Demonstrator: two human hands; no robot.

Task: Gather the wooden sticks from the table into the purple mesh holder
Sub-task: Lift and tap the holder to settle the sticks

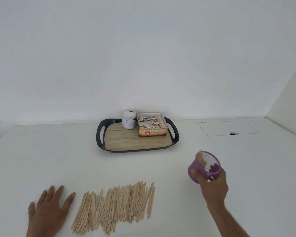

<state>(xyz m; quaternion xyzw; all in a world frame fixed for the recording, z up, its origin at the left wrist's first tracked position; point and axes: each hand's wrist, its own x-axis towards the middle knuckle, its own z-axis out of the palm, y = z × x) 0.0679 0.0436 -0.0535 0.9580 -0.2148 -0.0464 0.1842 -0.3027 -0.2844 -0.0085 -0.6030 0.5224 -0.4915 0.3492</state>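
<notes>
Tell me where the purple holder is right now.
The holder is lower right in the head view, gripped by the right hand, right of the sticks.

Pale matt wooden sticks [115,206] lie on a smooth white table [41,151]; the holder [204,166] is purple mesh.

I see a dark-rimmed tray [99,139] with a wood-look floor at the back of the white table [41,156]. On its far side a white jar [129,120] stands beside an open ginger tea box [152,132].
</notes>
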